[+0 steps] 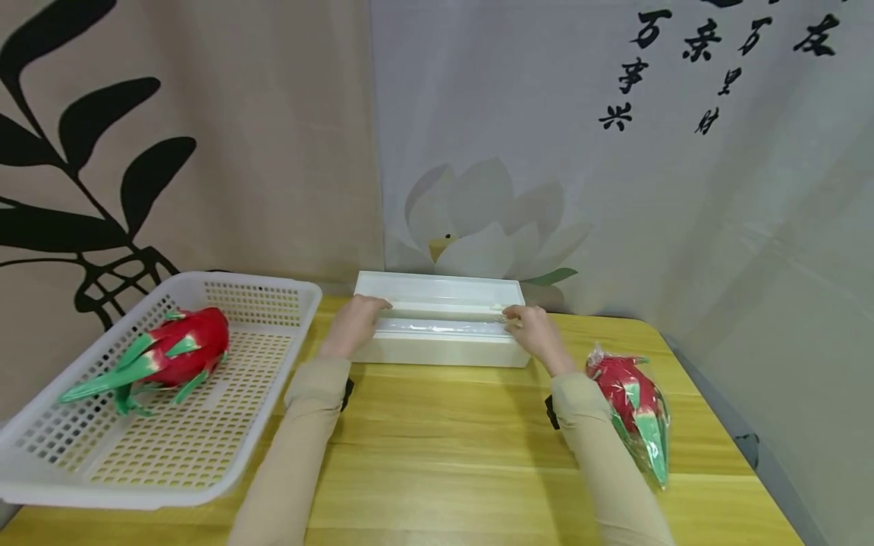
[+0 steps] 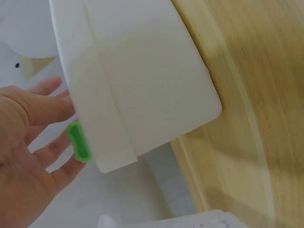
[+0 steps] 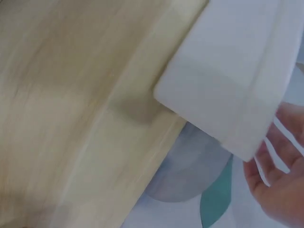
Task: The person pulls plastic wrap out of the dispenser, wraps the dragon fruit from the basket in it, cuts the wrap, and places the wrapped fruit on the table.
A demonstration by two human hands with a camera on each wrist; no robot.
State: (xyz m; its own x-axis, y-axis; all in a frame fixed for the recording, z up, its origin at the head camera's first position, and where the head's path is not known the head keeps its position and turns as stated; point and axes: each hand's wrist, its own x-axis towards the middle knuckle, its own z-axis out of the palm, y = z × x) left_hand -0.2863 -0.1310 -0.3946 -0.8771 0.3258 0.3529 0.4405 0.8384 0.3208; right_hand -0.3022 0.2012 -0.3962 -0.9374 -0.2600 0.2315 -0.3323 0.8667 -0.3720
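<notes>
A white cling film box (image 1: 437,350) sits at the back of the table with its lid (image 1: 437,286) raised. Clear cling film (image 1: 444,327) shows in its opening. My left hand (image 1: 356,324) is at the box's left end, thumb and fingertip pinching the film's edge. At the right end, my right hand (image 1: 539,334) pinches the other corner of the film, which looks crumpled there. A small green piece (image 2: 79,141) shows beside the left fingers in the left wrist view. In the right wrist view the right fingers (image 3: 270,159) are bent behind the box edge.
At the left, a white plastic basket (image 1: 269,341) holds a red and green dragon fruit (image 1: 184,345). A second dragon fruit (image 1: 631,402), wrapped in clear film, lies on the wooden table (image 1: 437,455) beside my right forearm. Behind stands a printed curtain (image 1: 478,114).
</notes>
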